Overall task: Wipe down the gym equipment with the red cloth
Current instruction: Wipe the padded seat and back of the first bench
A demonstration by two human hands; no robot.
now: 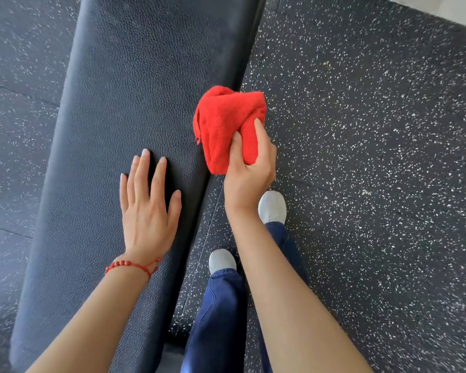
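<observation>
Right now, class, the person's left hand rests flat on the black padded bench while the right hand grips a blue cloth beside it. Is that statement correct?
Not quite: the colour is wrong. The head view shows the left hand resting flat on the black padded bench while the right hand grips a red cloth, not a blue one, at the bench's edge. The rest stands.

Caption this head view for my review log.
Right hand grips bunched red cloth at black padded bench edge; left hand rests flat on it.

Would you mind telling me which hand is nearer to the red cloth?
Right. The right hand grips the red cloth at the bench pad's right edge; the left hand rests flat on the pad, apart from it.
</observation>
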